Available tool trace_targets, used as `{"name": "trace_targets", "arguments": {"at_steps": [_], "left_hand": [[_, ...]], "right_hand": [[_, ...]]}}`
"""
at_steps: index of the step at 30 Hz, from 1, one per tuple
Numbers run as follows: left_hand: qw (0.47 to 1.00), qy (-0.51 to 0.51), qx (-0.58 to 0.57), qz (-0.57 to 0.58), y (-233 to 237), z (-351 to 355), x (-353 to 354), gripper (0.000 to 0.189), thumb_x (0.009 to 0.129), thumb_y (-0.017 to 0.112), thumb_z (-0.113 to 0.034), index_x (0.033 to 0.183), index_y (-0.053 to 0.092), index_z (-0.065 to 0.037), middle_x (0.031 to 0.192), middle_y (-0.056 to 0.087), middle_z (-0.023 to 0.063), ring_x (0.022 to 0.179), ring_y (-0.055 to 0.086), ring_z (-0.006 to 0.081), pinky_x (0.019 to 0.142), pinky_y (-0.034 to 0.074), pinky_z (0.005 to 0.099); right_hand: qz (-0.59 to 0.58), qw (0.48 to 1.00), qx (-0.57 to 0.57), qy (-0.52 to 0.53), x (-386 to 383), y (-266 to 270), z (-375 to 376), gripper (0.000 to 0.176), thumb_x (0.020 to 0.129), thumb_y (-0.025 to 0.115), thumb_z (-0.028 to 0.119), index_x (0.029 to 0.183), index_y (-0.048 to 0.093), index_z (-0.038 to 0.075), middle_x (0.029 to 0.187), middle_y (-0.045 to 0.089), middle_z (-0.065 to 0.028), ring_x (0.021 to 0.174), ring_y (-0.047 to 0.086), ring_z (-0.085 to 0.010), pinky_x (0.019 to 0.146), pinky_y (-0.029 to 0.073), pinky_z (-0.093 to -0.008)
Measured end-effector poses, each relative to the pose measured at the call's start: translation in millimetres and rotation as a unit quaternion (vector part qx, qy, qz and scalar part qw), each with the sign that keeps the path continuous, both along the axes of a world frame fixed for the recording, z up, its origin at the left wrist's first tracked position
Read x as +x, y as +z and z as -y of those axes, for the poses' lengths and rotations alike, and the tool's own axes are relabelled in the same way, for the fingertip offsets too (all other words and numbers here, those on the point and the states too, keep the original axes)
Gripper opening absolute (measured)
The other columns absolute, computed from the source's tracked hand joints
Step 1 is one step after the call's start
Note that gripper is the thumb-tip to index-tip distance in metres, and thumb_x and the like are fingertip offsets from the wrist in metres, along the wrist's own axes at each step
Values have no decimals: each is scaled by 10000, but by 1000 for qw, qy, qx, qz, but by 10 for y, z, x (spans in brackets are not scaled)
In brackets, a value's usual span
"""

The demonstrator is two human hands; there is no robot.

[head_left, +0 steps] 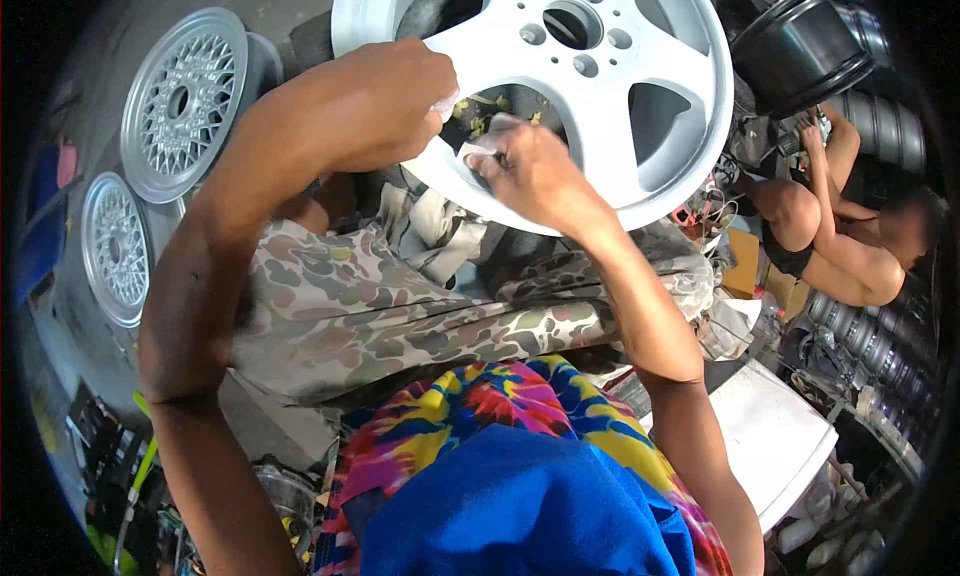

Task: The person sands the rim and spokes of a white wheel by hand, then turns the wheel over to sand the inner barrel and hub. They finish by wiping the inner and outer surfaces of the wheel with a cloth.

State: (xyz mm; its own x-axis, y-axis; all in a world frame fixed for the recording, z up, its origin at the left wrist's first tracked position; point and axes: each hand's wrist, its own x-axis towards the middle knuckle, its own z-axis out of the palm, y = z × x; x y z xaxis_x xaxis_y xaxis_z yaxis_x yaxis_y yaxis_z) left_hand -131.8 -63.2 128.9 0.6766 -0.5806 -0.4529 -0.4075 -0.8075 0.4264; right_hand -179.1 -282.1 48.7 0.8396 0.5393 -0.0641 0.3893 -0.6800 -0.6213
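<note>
A white spoked wheel rim (600, 126) lies face up in front of my knees, with bolt holes around its hub. My left hand (405, 101) is closed at the rim's left side, over a spoke opening. A bit of something whitish shows at its fingertips; I cannot tell what it is. My right hand (540, 176), slightly blurred, pinches a small white folded piece (478, 154) like paper or cloth against the near edge of the same opening. Through that opening, dark ground with yellowish scraps is visible.
Two silver mesh wheels (190, 101) stand at the left. A black wheel barrel (800, 51) sits at the upper right, near stacked dark rims (870, 341). Another person (830, 206) crouches there. A white panel (750, 436) lies at my right, and camouflage cloth (400, 296) covers my legs.
</note>
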Motion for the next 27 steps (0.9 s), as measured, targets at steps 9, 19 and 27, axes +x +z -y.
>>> {"name": "trace_targets", "arguments": {"at_steps": [9,19,27], "left_hand": [[1000,0,4,-10,-43,68,-25,222,887,559,-100,1029,689,10,1043,677,208,1056,628,382,946,483,474],[992,-114,49,-29,-373,284,-376,286,779,655,-98,1027,715,32,995,724,213,968,699,375,893,555,453],[978,-161,131,-11,-314,527,-475,201,786,688,-103,961,746,-24,992,748,165,885,746,279,786,585,403]], "right_hand": [[-74,996,-25,49,87,304,345,180,887,684,104,1013,750,-7,992,686,-248,857,690,-385,781,550,-440],[-22,968,-239,68,10,212,297,171,827,658,118,778,744,-21,753,705,-243,762,728,-393,748,590,-469],[-222,975,23,-11,4,584,392,157,887,688,108,933,746,-31,666,640,-237,592,666,-255,635,537,-393]]}}
